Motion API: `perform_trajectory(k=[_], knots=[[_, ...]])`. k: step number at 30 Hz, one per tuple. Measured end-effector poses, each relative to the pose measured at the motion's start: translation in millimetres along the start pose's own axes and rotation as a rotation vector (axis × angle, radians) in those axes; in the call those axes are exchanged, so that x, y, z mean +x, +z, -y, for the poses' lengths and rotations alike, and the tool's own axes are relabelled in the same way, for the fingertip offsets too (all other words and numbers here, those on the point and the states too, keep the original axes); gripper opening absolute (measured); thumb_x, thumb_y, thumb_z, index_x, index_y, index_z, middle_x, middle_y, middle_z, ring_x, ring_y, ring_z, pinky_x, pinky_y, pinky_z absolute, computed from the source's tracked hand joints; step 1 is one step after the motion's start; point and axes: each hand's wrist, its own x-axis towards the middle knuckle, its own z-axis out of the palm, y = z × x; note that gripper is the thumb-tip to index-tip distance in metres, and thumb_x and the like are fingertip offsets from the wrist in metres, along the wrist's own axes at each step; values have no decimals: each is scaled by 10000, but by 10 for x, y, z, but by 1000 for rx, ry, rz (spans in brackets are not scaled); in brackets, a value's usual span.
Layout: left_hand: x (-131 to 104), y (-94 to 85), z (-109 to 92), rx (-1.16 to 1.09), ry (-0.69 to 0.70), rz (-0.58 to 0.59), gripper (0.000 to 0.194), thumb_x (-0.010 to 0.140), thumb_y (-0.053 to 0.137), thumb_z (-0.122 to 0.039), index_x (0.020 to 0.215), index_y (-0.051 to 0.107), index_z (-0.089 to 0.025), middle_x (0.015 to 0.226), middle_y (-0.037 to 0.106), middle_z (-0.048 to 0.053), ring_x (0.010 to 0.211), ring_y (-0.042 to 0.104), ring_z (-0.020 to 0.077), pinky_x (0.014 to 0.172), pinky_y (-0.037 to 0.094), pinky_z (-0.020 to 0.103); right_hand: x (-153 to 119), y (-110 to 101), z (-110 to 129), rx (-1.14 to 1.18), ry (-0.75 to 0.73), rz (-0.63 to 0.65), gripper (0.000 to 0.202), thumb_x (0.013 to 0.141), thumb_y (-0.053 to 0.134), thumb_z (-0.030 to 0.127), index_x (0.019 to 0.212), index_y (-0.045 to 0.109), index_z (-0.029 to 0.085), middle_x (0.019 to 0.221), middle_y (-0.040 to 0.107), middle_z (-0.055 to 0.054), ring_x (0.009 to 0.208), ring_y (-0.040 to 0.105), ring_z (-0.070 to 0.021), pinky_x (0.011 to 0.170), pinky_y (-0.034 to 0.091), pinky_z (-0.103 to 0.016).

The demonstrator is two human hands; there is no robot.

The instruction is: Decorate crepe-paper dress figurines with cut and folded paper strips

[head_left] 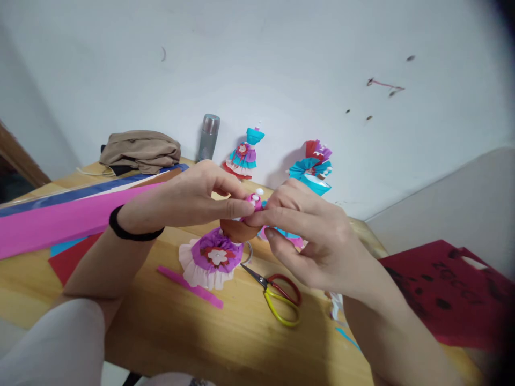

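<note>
Over the table, both hands meet at the top of a small crepe-paper dress figure [241,231]. It has a bright pink top with white beads, a brown band, and a purple skirt [209,251] with a pale ruffle and a red-and-white flower. The figure leans, its skirt toward the lower left. My left hand [197,195] pinches the pink top from the left between thumb and fingers. From the right, my right hand [309,230] grips the same spot with thumb and index finger. Scissors [277,295] with red and yellow handles lie below, near a pink paper strip [191,287].
Two more paper dress figures stand by the wall, one turquoise-topped [254,136], one with a turquoise fan [309,169]. A grey flask [208,138], folded brown cloth [139,150] and pink paper [80,217] occupy the left. A dark red bag [446,295] sits right.
</note>
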Motion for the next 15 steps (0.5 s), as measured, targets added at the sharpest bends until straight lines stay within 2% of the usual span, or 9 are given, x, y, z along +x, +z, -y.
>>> perform_trajectory(k=[3, 7, 15], knots=[[14, 7, -23, -6, 12, 56, 217, 873, 614, -277, 772, 751, -142, 721, 724, 32, 676, 627, 129, 610, 464, 214, 22, -17, 12, 5, -6, 26, 358, 778, 485, -50, 894, 612, 264, 732, 535, -19, 705, 536, -198, 663, 467, -383], [21, 19, -27, 45, 31, 27, 186, 850, 609, -214, 730, 733, -147, 730, 729, 30, 686, 627, 121, 617, 454, 212, 24, -23, 13, 26, 6, 30, 353, 790, 502, -47, 905, 624, 264, 762, 563, -21, 730, 557, -199, 684, 477, -387], [-18, 27, 1, 44, 51, -4, 189, 861, 616, -230, 769, 761, -150, 775, 750, 38, 678, 624, 104, 606, 436, 204, -22, -31, -17, 111, 81, -57, 250, 859, 574, 40, 887, 663, 271, 758, 600, -21, 757, 581, -203, 669, 477, -375]])
